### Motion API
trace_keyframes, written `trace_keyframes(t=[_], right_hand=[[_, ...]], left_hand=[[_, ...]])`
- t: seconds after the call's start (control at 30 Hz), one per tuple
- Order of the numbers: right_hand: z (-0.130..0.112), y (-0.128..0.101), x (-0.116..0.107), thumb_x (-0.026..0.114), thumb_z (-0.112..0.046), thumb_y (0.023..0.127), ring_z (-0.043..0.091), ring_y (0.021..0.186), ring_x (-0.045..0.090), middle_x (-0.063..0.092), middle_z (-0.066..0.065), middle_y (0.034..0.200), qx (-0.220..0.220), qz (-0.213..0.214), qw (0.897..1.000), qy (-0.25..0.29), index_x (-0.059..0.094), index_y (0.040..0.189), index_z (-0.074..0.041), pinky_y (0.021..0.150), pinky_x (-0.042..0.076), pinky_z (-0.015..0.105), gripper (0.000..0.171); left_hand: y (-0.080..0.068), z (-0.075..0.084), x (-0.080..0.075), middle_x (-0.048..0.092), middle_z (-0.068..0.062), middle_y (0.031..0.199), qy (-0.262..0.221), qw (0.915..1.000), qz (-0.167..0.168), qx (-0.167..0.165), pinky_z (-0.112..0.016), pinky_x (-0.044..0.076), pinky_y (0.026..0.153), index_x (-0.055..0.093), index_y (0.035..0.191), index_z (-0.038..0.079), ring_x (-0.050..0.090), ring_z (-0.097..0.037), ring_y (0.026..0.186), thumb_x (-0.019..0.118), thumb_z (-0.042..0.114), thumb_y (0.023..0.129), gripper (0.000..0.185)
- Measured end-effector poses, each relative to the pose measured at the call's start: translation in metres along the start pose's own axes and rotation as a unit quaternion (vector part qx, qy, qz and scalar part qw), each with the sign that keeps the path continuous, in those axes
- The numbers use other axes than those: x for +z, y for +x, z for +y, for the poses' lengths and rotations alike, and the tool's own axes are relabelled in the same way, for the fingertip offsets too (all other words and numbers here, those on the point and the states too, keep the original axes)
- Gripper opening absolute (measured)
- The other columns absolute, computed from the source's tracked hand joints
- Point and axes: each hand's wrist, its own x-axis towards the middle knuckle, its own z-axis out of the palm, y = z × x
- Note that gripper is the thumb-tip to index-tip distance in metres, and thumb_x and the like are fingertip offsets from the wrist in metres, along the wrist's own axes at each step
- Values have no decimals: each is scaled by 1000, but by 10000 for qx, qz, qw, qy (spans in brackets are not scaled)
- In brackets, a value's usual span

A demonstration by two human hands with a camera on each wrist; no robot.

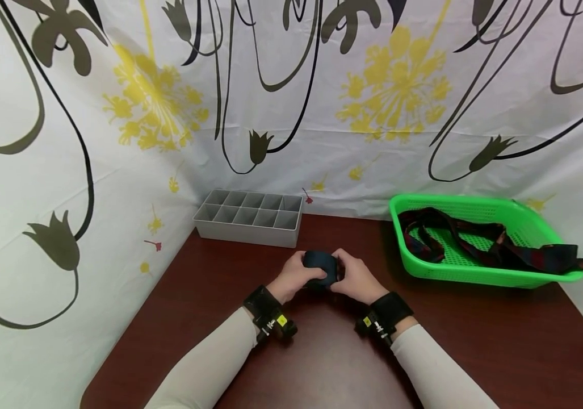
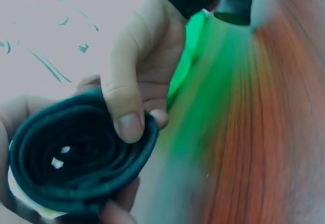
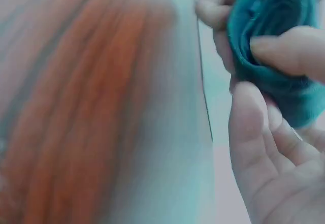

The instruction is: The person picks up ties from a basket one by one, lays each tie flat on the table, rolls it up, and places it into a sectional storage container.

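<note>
both hands, left hand (image 1: 295, 276) and right hand (image 1: 355, 276), grip a fully rolled dark tie (image 1: 320, 268); not yet in the grey divider box (image 1: 248, 217) behind it.

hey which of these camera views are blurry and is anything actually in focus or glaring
Head view: sharp and evenly lit, with the green basket, grey divider tray and both hands clear; slight wide-angle bend at the edges, no harsh glare. Left wrist view: the rolled dark strap and thumb are sharp, the background smeared into green and red streaks. Right wrist view: soft throughout, tabletop blurred.
</note>
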Motion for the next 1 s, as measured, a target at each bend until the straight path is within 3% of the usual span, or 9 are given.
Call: trace_keyframes(t=[0.1, 0.23, 0.33, 0.5, 0.63, 0.73, 0.9, 1.0], right_hand=[[0, 2, -3, 87, -11, 84, 17, 81, 65, 67, 10, 96, 52, -79, 9968, 794, 56, 128, -8, 74, 58, 28, 53], [0, 4, -3, 80, -10, 93, 19, 80, 70, 67, 17, 98, 344, -85, 9837, 1765, 54, 132, 2, 74, 64, 33, 49], [1, 5, 0, 78, -10, 95, 19, 79, 70, 68, 17, 99, 558, 40, 9808, 1868, 52, 134, 4, 74, 65, 34, 48], [1, 5, 6, 80, -8, 92, 16, 87, 71, 69, 18, 107, 865, 210, 9731, 2123, 51, 134, 6, 77, 64, 31, 53], [1, 3, 11, 83, -7, 89, 14, 90, 72, 70, 15, 108, 1005, 486, 9631, 2450, 56, 129, 8, 77, 63, 28, 51], [3, 2, 14, 82, -3, 88, 13, 88, 73, 71, 11, 104, 968, 779, 9580, 2586, 61, 126, 8, 77, 62, 26, 45], [5, -1, 20, 81, 4, 86, 11, 88, 71, 71, 4, 99, 846, 945, 9566, 2625, 65, 121, 9, 81, 60, 22, 39], [5, -1, 23, 81, 6, 85, 10, 89, 69, 72, 0, 96, 762, 1002, 9561, 2645, 66, 121, 10, 83, 58, 20, 39]], left_hand=[[2, -1, -4, 62, -19, 132, -109, 9998, 136, -58, -37, 57, 91, 54, 138, -4, 60, -28, 107, 78, 14, 79, 66], [3, 0, -7, 66, -17, 121, -62, 9999, 132, 56, -35, 56, 86, 61, 128, -3, 60, -27, 99, 76, 8, 77, 55], [1, 3, -8, 68, -16, 120, -45, 9999, 37, 127, -35, 57, 86, 62, 127, -1, 62, -25, 98, 79, 8, 78, 52], [-2, 6, -8, 70, -14, 124, 168, 9994, -28, 294, -37, 59, 93, 66, 129, 4, 65, -23, 103, 89, 21, 82, 55], [-2, 4, -6, 70, -12, 127, 602, 9958, 441, 525, -41, 60, 98, 65, 137, 8, 67, -23, 109, 90, 28, 84, 62], [-2, 1, -1, 71, -11, 129, 1094, 9886, 758, 703, -41, 60, 99, 64, 139, 9, 69, -23, 112, 86, 32, 89, 60], [-7, -4, 8, 70, -12, 135, 1964, 9741, 581, 964, -38, 58, 96, 61, 141, 6, 68, -22, 114, 75, 28, 97, 51], [-8, -4, 7, 69, -15, 137, 2013, 9727, 379, 1087, -39, 58, 98, 58, 144, 4, 68, -24, 118, 76, 25, 96, 56]])
